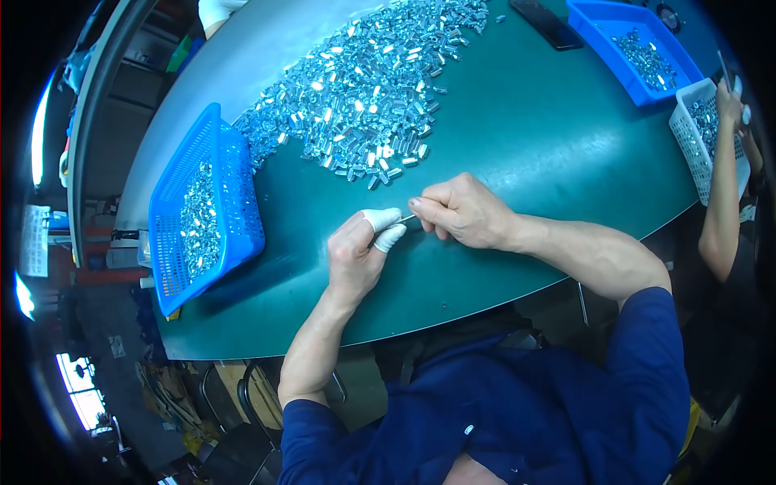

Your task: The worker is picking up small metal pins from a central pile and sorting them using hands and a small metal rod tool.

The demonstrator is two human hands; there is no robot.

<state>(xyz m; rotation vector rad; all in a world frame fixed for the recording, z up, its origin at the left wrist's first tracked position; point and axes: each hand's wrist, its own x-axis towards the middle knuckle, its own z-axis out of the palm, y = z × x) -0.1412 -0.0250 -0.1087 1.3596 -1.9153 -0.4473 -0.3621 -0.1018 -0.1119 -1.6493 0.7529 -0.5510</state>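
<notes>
Over the green tabletop [517, 145], my hands meet just in front of a large heap of small shiny metal parts [364, 105]. My left hand [352, 249] wears white finger covers on thumb and forefinger, and these are pinched together. Whatever small piece lies between them is too hidden to name. From the closed fingers of my right hand [470, 212] a thin metal rod [409, 217] reaches across to the left fingertips. The right hand is bare, its thumb pressed against the curled forefinger.
At the left stands a blue perforated basket [242, 206] partly filled with metal parts. Far right are a blue tray [594, 40] and a white basket [683, 145], both holding parts, beside a co-worker's hand [730, 109]. A dark phone [546, 23] lies behind. Another person's white-covered hand [217, 11] shows at the top.
</notes>
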